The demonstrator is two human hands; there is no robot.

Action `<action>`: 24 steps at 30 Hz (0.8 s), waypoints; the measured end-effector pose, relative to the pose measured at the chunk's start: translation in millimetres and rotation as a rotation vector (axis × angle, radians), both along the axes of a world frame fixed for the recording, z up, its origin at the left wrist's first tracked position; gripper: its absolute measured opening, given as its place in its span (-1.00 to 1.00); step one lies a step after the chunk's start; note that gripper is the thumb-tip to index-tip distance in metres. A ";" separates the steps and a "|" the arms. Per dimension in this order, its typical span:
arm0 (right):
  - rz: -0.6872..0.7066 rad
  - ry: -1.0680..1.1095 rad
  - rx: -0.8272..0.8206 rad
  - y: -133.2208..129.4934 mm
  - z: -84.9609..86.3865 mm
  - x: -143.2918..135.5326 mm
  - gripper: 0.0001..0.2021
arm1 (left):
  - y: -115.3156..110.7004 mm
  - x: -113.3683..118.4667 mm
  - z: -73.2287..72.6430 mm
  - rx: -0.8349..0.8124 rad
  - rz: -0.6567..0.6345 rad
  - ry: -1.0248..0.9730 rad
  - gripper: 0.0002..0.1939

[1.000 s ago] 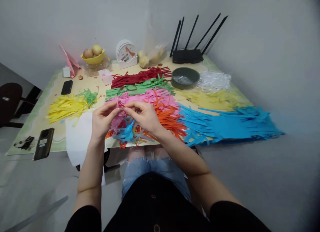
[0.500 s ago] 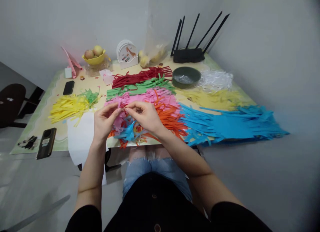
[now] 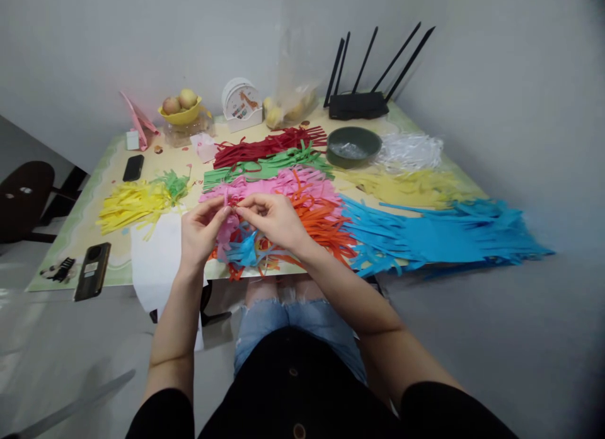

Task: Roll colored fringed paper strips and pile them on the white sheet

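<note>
My left hand is closed in a pinch on a pink paper strip that pokes up above its fingertips. Fingertip to fingertip with it, my right hand also pinches; what lies between its thumb and finger is too small to make out. Pink fringed paper spreads just behind the hands. Orange fringed paper lies beside and under the right hand. Below the fingers hangs or rests a blue paper tassel; I cannot tell which.
Blue fringe, pale yellow fringe and white shreds cover the right side. A dark green bowl stands before a black router. Green, red and yellow fringe lie about. A phone sits at the front left.
The whole view has shifted slightly, so the table's things appear a little further right. Both hands keep their pinch at nearly the same place.
</note>
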State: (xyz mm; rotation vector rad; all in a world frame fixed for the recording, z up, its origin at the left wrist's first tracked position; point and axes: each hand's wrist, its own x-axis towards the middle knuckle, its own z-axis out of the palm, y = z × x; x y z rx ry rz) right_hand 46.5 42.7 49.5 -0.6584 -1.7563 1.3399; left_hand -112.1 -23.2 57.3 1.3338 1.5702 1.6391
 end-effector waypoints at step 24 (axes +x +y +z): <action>-0.070 0.358 -0.324 25.3 -15.3 2.9 -0.63 | -6.2 -2.3 -24.0 0.009 -0.002 1.037 -0.81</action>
